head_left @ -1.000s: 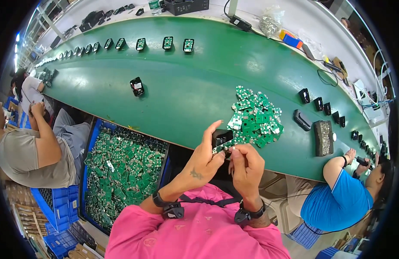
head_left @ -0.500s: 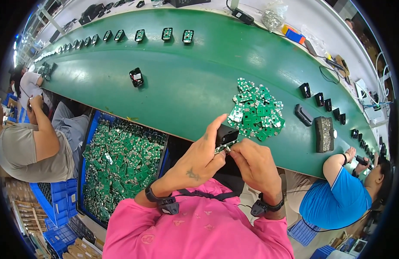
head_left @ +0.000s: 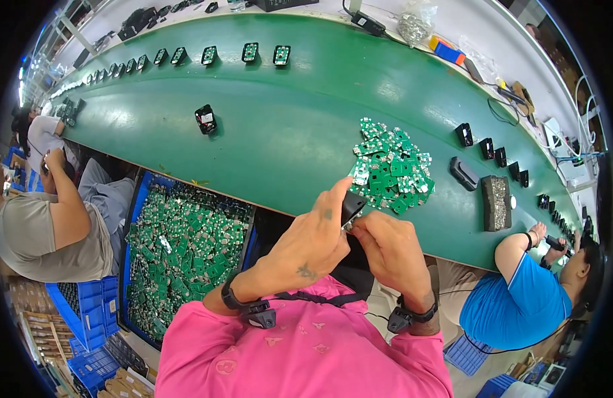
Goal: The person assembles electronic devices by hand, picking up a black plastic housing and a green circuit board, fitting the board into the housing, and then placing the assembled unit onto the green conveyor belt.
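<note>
My left hand is closed around a small black plastic housing, holding it tilted just past the table's near edge. My right hand meets it from the right, thumb and fingers pinched together at the housing's lower edge. A sliver of a circuit board shows between the two hands; the right fingertips hide whatever they pinch. Just beyond my hands, a loose pile of green circuit boards lies on the green table.
Housings fitted with boards line the far side. One black housing lies alone mid-table. To the right are a black case, a dark block and more housings. A blue bin of boards stands left. Co-workers sit on both sides.
The housing has turned in my left hand, so less of the circuit board shows. My right hand stays pinched against it. The whole view has shifted slightly.
</note>
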`<state>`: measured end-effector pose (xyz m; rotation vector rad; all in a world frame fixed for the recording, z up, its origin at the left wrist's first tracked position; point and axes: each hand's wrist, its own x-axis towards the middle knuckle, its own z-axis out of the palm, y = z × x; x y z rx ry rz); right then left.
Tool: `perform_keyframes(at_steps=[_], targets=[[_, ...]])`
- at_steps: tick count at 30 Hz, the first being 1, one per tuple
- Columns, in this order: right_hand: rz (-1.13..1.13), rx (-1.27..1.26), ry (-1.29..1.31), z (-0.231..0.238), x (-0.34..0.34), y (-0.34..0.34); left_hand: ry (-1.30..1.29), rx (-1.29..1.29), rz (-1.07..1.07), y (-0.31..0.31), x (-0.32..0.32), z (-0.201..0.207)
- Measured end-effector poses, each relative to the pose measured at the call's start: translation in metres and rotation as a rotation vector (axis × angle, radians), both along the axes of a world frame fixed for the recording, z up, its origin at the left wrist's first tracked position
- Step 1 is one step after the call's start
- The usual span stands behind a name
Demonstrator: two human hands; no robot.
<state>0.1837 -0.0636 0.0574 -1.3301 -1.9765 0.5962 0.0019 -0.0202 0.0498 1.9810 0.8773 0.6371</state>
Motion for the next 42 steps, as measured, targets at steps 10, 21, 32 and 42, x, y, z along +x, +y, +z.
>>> perform_keyframes(at_steps=[10,21,32,42], targets=[[-0.28,0.027,0.12,-0.027,-0.007,0.01,-0.244,-0.229,-0.012,0.025,0.011,-0.024],[-0.257,-0.221,0.982,-0.044,-0.011,-0.011,-0.502,-0.475,-0.151,0.022,0.011,-0.043],[-0.297,-0.446,0.92,-0.03,-0.003,-0.016,-0.606,-0.532,-0.189,0.018,0.024,-0.056],[-0.301,-0.058,0.328,-0.011,-0.002,0.002,-0.474,-0.047,0.111,0.002,0.019,-0.042]])
